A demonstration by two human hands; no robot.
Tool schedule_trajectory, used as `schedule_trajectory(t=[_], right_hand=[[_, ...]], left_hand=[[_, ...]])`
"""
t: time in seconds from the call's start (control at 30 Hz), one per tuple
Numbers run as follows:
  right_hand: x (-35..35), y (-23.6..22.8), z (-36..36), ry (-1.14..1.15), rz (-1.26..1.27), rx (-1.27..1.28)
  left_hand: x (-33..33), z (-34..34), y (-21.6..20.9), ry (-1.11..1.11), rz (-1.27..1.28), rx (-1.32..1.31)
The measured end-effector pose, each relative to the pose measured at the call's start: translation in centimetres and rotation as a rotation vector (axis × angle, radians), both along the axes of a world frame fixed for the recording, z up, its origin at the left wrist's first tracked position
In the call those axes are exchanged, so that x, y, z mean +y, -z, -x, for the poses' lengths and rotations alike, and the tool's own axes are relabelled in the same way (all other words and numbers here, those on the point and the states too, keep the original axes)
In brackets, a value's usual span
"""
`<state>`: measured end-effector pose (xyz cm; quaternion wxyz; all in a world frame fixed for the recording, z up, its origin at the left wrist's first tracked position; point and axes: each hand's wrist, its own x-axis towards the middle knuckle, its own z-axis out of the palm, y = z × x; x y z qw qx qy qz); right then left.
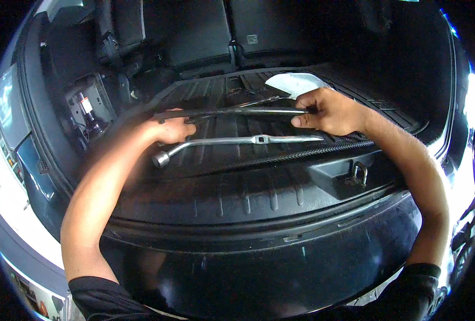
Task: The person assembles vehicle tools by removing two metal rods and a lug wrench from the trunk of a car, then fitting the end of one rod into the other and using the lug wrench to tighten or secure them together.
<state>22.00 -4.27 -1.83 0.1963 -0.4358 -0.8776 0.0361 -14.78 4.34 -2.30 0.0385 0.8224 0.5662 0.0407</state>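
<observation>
Positioning the dark rod (248,111) above the cargo floor (208,93), we clamp one end in the right hand (331,111); the left hand (172,128) curls partway, hold unclear; next likely calls for level lowering

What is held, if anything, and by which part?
The right hand grips a dark rod by its right end. Whether the left hand also grips it cannot be told.

The vehicle's ribbed black cargo floor (205,90) carried a silver lug wrench (232,140) on the near side of the left hand (172,128) and right hand (331,111), and a whitish sheet (296,82) just beyond the latter.
</observation>
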Motion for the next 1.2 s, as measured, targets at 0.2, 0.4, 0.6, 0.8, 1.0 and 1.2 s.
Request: schedule_trajectory(t=[0.2,0.4,0.6,0.8,1.0,1.2], right_hand=[[-0.7,0.2,0.9,0.011,0.104,-0.017],[-0.3,0.7,0.5,-0.141,0.045,-0.149],[-1.0,0.6,1.4,-0.072,0.045,-0.267],[-1.8,0.7,1.4,0.014,-0.040,-0.410],[-1.6,-0.9,1.3,0.151,-0.489,-0.327],[-3.7,-4.5,0.5,0.064,-0.954,-0.267]], left_hand=[[2.4,4.2,-1.3,0.166,-0.257,0.124],[1.7,5.8,-4.2,-0.121,-0.400,-0.134],[-1.5,5.4,-8.0,-0.027,-0.291,-0.693],[-9.5,4.2,-12.0,0.123,-0.414,-1.086],[-27.8,5.6,-11.4,0.114,-0.579,-1.162],[-43.3,10.1,-5.1,0.015,-0.629,-1.101]])
